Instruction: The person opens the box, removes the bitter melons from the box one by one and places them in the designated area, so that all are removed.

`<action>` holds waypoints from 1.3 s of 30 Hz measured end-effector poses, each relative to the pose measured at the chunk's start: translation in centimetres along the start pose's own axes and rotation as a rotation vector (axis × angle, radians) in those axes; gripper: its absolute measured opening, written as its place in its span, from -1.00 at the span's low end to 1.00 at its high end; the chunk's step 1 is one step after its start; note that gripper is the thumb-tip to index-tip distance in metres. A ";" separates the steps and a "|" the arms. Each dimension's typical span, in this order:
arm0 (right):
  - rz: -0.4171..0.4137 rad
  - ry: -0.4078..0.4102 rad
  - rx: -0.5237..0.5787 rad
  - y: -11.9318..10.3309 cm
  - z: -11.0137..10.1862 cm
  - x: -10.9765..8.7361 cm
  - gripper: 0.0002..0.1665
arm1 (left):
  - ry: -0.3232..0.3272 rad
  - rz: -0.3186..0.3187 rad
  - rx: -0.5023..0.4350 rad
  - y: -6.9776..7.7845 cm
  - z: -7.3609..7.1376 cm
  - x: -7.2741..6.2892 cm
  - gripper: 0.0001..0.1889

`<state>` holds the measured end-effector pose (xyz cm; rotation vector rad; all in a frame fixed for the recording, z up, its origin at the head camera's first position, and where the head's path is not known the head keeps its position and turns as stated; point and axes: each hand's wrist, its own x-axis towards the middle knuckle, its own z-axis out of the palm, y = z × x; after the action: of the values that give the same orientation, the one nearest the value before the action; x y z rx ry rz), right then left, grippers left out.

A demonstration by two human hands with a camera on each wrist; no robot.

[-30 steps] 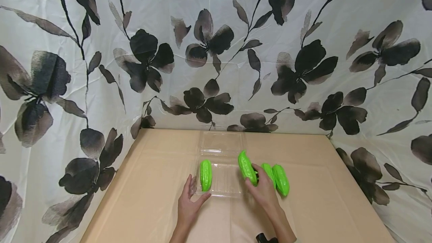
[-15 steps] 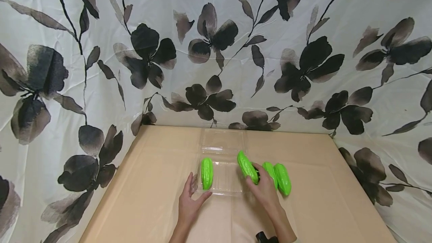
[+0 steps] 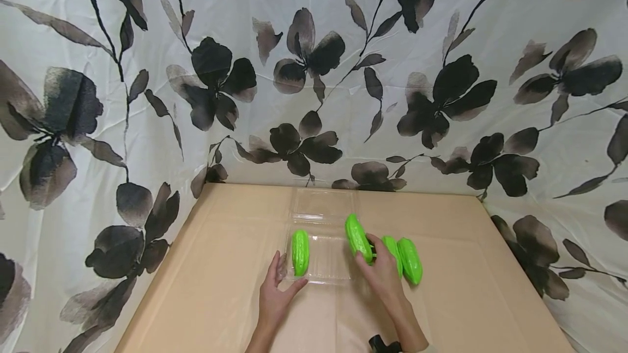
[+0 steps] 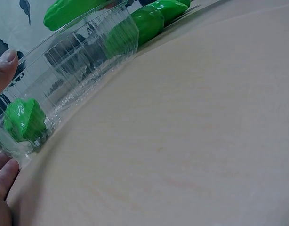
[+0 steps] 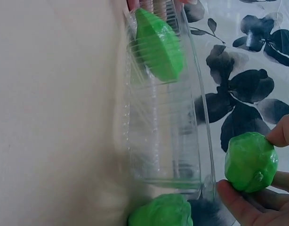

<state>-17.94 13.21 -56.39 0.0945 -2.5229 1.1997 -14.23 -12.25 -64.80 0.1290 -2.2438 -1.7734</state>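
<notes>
My right hand (image 3: 382,271) pinches a glossy, ridged bright green bitter melon (image 3: 357,236) between thumb and fingers. In the right wrist view this held melon (image 5: 251,162) shows end-on, raised above the rim of a clear plastic clamshell container (image 3: 326,279). At the container's near left corner, my left hand (image 3: 277,293) grips its wall, thumb at the front and fingers along the left side. Inside, at the left, lies one more bitter melon (image 3: 300,253), seen through the plastic in the left wrist view.
Two further green melons (image 3: 410,261) lie side by side on the tan tabletop (image 3: 466,298), right of the container. The container's lid (image 3: 324,203) is folded back toward the far edge. A white cloth with dark flowers (image 3: 304,70) hangs behind and along the sides.
The held melon and my right hand have risen slightly, staying over the container's right side. My left hand keeps its place at the corner. The head view has shifted a little.
</notes>
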 end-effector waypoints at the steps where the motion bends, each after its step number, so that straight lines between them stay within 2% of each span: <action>1: -0.005 -0.001 0.000 -0.1 0.0 0.0 -0.37 | -0.001 -0.002 0.001 0.0 0.0 0.0 0.02; 25: -0.043 -0.036 0.068 -1.8 1.1 -0.2 -0.32 | 0.005 0.005 0.002 0.1 0.0 -0.2 0.02; 31: -0.067 -0.024 0.075 -2.0 1.4 -0.4 -0.33 | 0.003 0.001 -0.006 0.1 0.0 -0.2 0.02; 39: -0.081 -0.009 0.075 -2.3 1.6 -0.5 -0.36 | 0.006 0.001 0.029 0.1 0.1 -0.2 0.03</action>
<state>-17.48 10.49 -55.81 0.2187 -2.4570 1.2650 -14.05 -12.07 -64.71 0.1390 -2.2657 -1.7381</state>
